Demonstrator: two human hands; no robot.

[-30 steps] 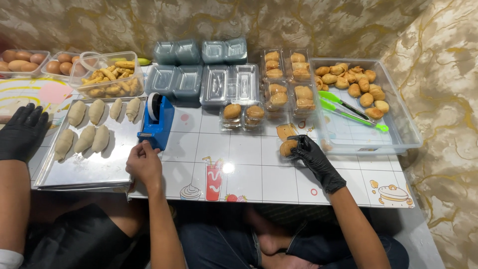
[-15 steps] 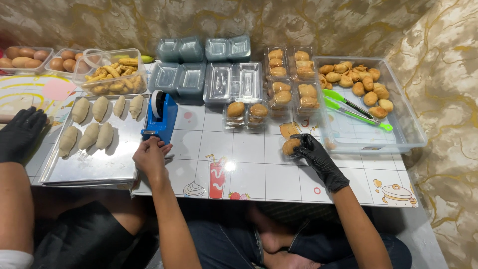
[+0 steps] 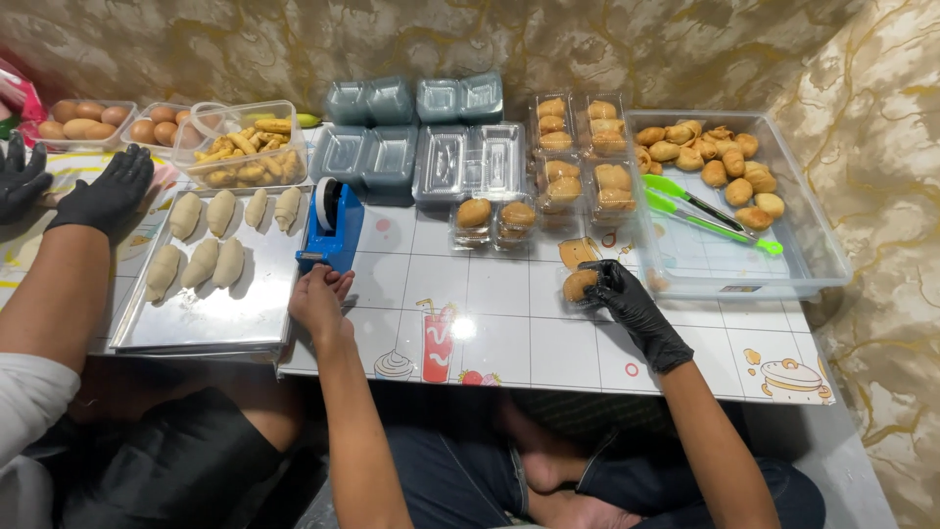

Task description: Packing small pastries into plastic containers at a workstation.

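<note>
Gold-veined wallpaper rises behind the white tiled desk (image 3: 490, 323), which is printed with little drink and cake drawings. My bare left hand (image 3: 318, 299) rests at the near end of the blue tape dispenser (image 3: 331, 227), fingers (image 3: 333, 282) curled together at its cutter; whether they pinch any tape I cannot tell. My right hand (image 3: 627, 299), in a black glove, has its fingers (image 3: 599, 284) closed around a small clear box with a golden bun (image 3: 578, 285), sitting on the desk right of centre, just near of the big clear tub (image 3: 813, 255). That tub, on the right, holds loose buns (image 3: 710, 157) at its far end and green tongs (image 3: 705, 216). Packed bun boxes (image 3: 578, 157) stand left of it, with empty clear boxes (image 3: 431, 147) further left. Left of the dispenser lies a metal tray (image 3: 215, 313) carrying pale raw dough pieces (image 3: 211, 240). At the far left, another person's two black-gloved hands (image 3: 98, 191) lie flat on the desk.
</note>
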